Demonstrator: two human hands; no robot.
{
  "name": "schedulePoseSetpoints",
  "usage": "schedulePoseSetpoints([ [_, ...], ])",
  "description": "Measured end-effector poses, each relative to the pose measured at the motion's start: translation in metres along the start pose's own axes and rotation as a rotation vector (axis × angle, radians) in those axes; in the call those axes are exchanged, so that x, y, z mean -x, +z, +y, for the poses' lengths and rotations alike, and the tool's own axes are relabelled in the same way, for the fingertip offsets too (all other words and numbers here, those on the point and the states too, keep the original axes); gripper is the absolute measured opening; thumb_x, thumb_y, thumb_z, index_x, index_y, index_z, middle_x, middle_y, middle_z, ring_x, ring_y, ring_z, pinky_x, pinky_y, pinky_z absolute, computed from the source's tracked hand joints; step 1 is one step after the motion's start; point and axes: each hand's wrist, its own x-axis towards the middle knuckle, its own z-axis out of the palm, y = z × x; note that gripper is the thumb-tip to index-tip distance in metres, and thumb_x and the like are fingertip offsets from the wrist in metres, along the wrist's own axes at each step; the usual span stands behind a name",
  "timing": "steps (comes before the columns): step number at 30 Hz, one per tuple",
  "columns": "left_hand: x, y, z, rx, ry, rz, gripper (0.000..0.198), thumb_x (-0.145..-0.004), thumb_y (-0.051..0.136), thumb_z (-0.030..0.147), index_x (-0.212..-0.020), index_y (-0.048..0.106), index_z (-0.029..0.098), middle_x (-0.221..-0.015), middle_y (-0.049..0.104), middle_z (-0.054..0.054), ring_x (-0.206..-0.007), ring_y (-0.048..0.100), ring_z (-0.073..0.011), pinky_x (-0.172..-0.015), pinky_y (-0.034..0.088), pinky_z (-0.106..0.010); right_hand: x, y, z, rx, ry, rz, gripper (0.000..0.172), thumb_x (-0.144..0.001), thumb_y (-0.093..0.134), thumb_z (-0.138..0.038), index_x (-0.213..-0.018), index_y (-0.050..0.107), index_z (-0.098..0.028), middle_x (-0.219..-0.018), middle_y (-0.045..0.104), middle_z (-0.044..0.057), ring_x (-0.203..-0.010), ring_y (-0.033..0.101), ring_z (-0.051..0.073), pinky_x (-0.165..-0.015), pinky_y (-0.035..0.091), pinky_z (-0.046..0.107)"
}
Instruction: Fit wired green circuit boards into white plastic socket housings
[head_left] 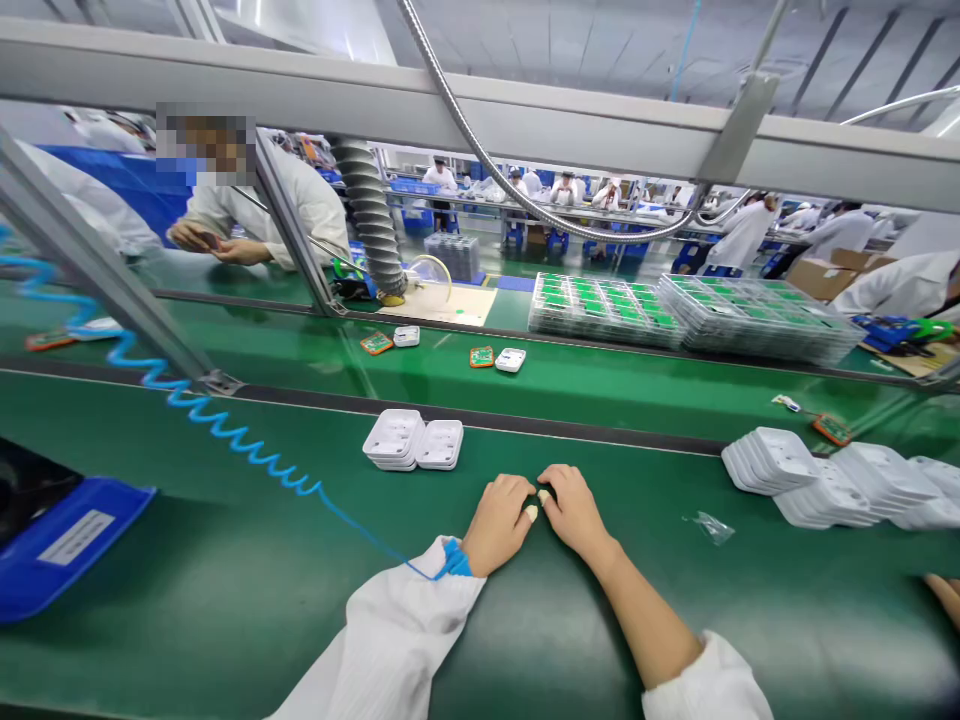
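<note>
My left hand [501, 522] rests on the green work surface [247, 540], palm down, fingers loosely bent and thumb apart. A blue wrist strap [454, 560] circles that wrist, its coiled cord [247, 450] running up to the left. Close beside it lies my right hand [571, 512], also palm down with bent fingers. The fingertips of both hands nearly meet, and pale finger cots cover the thumbs. Nothing shows in either hand. Beyond the left hand stand two short stacks of white plastic housings [397, 437]. A small clear plastic bag [712, 527] lies right of the right hand.
More stacks of white housings [825, 490] stand at right. Orange-edged circuit boards [481, 357] and white covers [511, 360] lie on the green belt [600, 385]. Behind are trays of green boards [607, 310]. A blue bin [67, 550] sits at left; a co-worker's hand [946, 597] shows at right.
</note>
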Motion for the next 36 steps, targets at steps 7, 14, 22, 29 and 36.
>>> schedulePoseSetpoints([
  [7, -0.003, 0.006, 0.005, 0.1, 0.025, 0.194, 0.023, -0.086, 0.039, 0.019, -0.107, 0.049, 0.018, -0.107, 0.056, -0.008, -0.098, 0.049, -0.021, -0.087, 0.04, -0.038, -0.011, 0.014, -0.014, 0.006, 0.043, 0.004, 0.021, -0.08, 0.045, -0.015, -0.098, 0.055, -0.02, -0.097, 0.059, 0.006, -0.087, 0.048, 0.02, -0.078, 0.037, 0.033],
  [14, -0.008, 0.013, 0.011, 0.045, -0.02, 0.143, 0.025, -0.092, 0.032, 0.034, -0.091, 0.05, 0.017, -0.088, 0.057, -0.007, -0.083, 0.05, -0.0223, -0.075, 0.039, -0.038, -0.022, 0.023, -0.014, -0.062, 0.075, 0.017, 0.025, -0.08, 0.048, -0.019, -0.104, 0.055, -0.02, -0.097, 0.061, 0.005, -0.087, 0.052, 0.019, -0.077, 0.04, 0.032],
  [22, -0.041, 0.031, 0.013, -0.019, -0.224, 0.203, 0.032, -0.094, 0.023, 0.033, -0.08, 0.049, 0.018, -0.08, 0.058, -0.006, -0.078, 0.052, -0.0216, -0.07, 0.037, -0.035, -0.039, 0.019, -0.013, -0.132, 0.091, 0.104, 0.016, -0.081, 0.045, -0.023, -0.092, 0.056, -0.021, -0.091, 0.063, 0.005, -0.084, 0.056, 0.019, -0.078, 0.042, 0.033],
  [29, -0.049, 0.036, 0.005, 0.029, -0.279, 0.196, 0.032, -0.093, 0.025, 0.033, -0.087, 0.053, 0.018, -0.083, 0.059, -0.006, -0.082, 0.053, -0.0216, -0.072, 0.038, -0.035, -0.048, 0.016, -0.019, -0.073, 0.099, 0.103, 0.012, -0.082, 0.045, -0.027, -0.081, 0.055, -0.021, -0.079, 0.061, 0.003, -0.074, 0.055, 0.018, -0.067, 0.04, 0.028],
  [36, -0.049, 0.023, 0.012, 0.088, -0.287, 0.18, 0.03, -0.092, 0.027, 0.031, -0.088, 0.055, 0.019, -0.084, 0.061, -0.006, -0.081, 0.055, -0.0209, -0.074, 0.041, -0.034, -0.05, 0.028, -0.01, 0.051, 0.061, 0.107, 0.014, -0.084, 0.045, -0.027, -0.073, 0.052, -0.022, -0.075, 0.059, 0.002, -0.068, 0.053, 0.017, -0.062, 0.036, 0.026],
])
